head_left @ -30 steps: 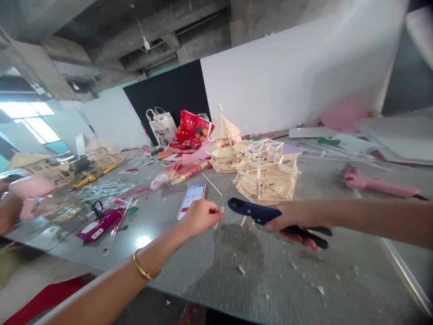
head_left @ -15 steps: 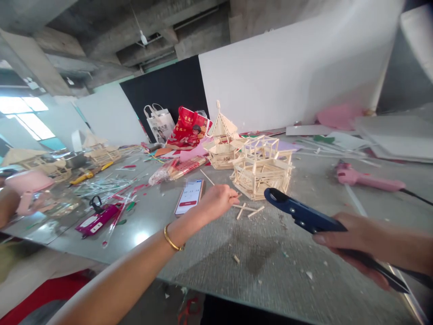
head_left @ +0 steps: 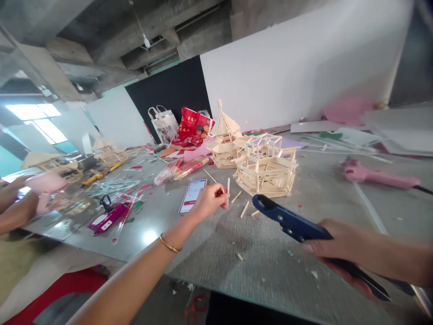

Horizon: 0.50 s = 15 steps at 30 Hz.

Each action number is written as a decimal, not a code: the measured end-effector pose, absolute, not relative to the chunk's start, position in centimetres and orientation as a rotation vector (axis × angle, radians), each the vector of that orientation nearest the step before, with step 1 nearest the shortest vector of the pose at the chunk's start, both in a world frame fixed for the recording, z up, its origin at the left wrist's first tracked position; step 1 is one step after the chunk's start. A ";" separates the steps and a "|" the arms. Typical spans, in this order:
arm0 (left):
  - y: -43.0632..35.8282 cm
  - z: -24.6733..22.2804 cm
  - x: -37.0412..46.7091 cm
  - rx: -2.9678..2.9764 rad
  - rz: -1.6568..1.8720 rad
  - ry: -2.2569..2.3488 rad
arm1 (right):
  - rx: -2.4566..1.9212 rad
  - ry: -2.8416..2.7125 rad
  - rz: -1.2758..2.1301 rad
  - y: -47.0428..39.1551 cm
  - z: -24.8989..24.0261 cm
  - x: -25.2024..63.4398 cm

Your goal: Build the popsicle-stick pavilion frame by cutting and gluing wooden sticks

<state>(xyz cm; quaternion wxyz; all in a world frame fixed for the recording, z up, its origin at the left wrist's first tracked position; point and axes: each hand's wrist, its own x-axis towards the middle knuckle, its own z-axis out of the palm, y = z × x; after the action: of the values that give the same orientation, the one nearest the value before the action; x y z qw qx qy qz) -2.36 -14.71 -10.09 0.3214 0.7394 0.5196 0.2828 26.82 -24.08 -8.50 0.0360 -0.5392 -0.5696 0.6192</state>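
My left hand [head_left: 211, 199] pinches a short wooden stick [head_left: 228, 185], which stands nearly upright at the fingertips. Beside its wrist lies a phone [head_left: 186, 203] with a lit screen, partly covered by the hand. My right hand [head_left: 345, 246] is wrapped round the handles of dark blue cutting shears [head_left: 294, 222], whose head points left towards some cut sticks [head_left: 244, 209] on the table. The shears' handles are spread apart, and nothing shows in the jaws. Just behind the cut sticks stands an open six-sided frame [head_left: 265, 178] built of wooden sticks.
A stick pavilion [head_left: 226, 128] with a pointed roof stands behind the frame. Bundled sticks [head_left: 189, 167] in plastic lie left of it. A pink glue gun [head_left: 379, 176] rests at right, a magenta power strip [head_left: 107, 217] at left. Another person's arm [head_left: 18, 210] is at far left.
My left hand has drawn back from the cut sticks towards the phone, raising a stick to near upright. The shears have moved left and slightly lower. The view has shifted a little.
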 end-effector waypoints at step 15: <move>-23.7 -8.0 1.2 0.983 1.155 0.951 | -1.047 -1.709 1.483 -21.8 -7.3 17.2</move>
<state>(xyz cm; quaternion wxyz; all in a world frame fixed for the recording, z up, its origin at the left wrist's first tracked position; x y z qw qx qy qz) 1.16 -23.68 -8.01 0.6254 0.4285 0.4143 0.5036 17.17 -21.78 -7.31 0.3183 -0.3982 -0.6498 0.5638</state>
